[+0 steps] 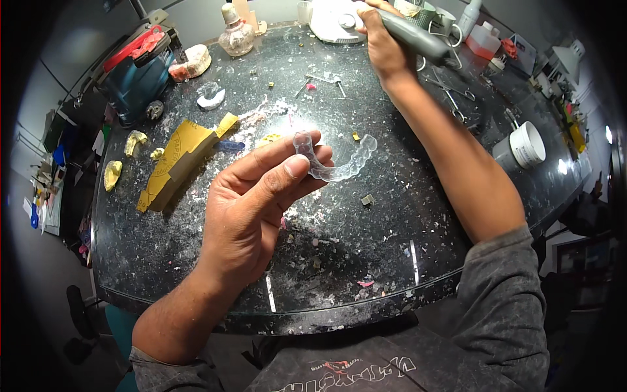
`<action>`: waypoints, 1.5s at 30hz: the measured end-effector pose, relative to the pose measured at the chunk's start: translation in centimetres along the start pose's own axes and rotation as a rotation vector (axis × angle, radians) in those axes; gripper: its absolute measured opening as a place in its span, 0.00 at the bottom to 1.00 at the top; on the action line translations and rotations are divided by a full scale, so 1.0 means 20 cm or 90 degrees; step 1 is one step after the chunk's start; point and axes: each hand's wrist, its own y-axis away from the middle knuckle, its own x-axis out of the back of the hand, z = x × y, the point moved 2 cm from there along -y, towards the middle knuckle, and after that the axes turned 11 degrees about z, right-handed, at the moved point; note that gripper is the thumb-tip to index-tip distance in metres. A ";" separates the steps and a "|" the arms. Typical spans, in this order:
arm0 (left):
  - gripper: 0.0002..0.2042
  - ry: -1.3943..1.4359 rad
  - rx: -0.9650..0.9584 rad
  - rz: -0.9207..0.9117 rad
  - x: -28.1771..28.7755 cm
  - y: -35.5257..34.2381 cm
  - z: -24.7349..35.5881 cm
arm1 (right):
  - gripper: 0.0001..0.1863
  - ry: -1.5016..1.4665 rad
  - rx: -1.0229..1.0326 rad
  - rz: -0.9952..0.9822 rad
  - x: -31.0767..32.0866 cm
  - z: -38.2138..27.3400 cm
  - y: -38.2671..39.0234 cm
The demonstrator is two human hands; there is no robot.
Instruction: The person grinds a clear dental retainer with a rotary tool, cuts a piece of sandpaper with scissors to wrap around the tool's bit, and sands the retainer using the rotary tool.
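Between the thumb and fingers of my left hand (pixel 251 189) is a transparent dental aligner (pixel 339 171), its curved arch held up over the middle of the bench with one end pinched. My right hand (pixel 392 49) stretches to the far side, its fingers around a thick grey rotary handpiece (pixel 415 36) with a dark tip pointing right. The fingertips of that hand are close to a white control box (pixel 333 23) with a round knob; whether they touch it I cannot tell. White dust lies under the aligner.
Folded yellow-brown sandpaper (pixel 179 160) and yellowish cast pieces (pixel 113 175) lie left. Behind them are a white dental cast (pixel 211 98) and a glass spirit burner (pixel 236 32). To the right sit scissors (pixel 450 91), a white tub (pixel 526 145) and a bottle of pink liquid (pixel 483 40).
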 end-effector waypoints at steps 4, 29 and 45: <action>0.18 -0.014 -0.012 0.003 0.04 0.02 0.01 | 0.15 -0.057 0.090 -0.135 0.06 -0.30 0.13; 0.15 -0.152 -0.222 -0.002 0.03 0.03 -0.02 | 0.25 -0.178 0.159 -0.268 0.22 -0.48 0.48; 0.15 -0.292 -0.353 0.013 0.03 0.02 0.00 | 0.26 -0.216 0.107 -0.292 0.22 -0.50 0.48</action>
